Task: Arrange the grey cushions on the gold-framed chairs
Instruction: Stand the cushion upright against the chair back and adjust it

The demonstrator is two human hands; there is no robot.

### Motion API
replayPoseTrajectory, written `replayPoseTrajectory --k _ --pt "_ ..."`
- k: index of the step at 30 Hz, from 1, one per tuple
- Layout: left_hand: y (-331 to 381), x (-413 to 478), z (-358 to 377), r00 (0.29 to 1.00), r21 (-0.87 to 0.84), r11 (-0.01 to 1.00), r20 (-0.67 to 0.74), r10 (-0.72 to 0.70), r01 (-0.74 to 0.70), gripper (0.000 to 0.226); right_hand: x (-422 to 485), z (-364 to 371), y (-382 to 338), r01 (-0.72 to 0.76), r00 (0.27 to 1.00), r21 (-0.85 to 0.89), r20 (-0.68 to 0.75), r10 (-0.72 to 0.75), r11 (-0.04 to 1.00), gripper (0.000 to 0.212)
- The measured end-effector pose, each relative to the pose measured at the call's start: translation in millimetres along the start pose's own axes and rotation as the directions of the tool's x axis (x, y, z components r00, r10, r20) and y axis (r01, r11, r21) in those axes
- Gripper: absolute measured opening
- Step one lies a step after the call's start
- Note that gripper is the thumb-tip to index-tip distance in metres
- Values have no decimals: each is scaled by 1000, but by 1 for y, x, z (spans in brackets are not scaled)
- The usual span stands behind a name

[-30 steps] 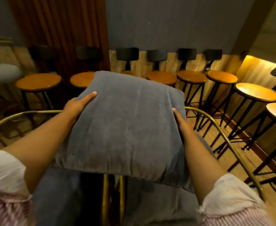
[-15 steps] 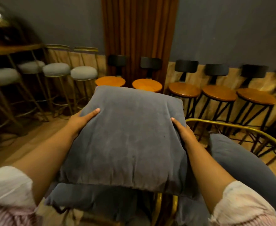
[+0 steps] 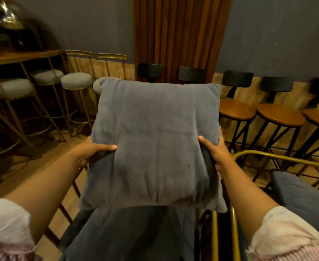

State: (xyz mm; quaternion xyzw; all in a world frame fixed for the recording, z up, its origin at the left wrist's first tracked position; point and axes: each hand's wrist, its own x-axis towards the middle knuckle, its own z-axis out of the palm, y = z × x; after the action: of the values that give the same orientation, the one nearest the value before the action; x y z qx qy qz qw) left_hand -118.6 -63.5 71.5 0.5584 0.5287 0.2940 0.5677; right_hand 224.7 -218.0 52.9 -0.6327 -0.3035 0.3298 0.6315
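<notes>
I hold a square grey cushion (image 3: 154, 140) upright in front of me, above a grey padded chair seat (image 3: 128, 236). My left hand (image 3: 92, 151) grips its left edge, thumb lying on the front face. My right hand (image 3: 214, 150) grips its right edge the same way. A gold-framed chair (image 3: 279, 159) stands at the lower right with another grey cushion (image 3: 301, 194) on it. Gold frame bars (image 3: 223, 236) run between the two chairs. The cushion hides the back of the chair below it.
Gold-legged stools with grey round seats (image 3: 75, 80) line a wooden counter (image 3: 19, 56) on the left. Black-backed stools with wooden seats (image 3: 235, 111) stand along the far wall to the right. A brown curtain (image 3: 179, 34) hangs centre back. Wooden floor (image 3: 32, 162) shows on the left.
The cushion has tilted up from lying sloped to standing upright. Both hands have slid down its sides. The view has swung left, away from the right-hand chair.
</notes>
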Motion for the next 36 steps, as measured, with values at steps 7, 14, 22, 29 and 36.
replayPoseTrajectory --k 7,14,22,29,36 --pt "42 145 -5 995 -262 963 62 78 -59 119 93 45 -11 -42 996 205 -73 58 978 150" --pt "29 259 27 992 -279 955 45 118 -101 97 170 61 30 26 985 184 -170 6 983 118" --pt "-39 328 57 998 -207 978 66 23 -9 108 198 75 93 -95 977 46 -187 102 994 58" --pt "-111 364 75 993 -139 984 64 -104 112 96 208 77 185 -181 944 85 -263 197 980 132" --pt "-154 372 83 964 -58 963 53 -259 262 91 220 94 228 -222 917 4 -339 210 975 144"
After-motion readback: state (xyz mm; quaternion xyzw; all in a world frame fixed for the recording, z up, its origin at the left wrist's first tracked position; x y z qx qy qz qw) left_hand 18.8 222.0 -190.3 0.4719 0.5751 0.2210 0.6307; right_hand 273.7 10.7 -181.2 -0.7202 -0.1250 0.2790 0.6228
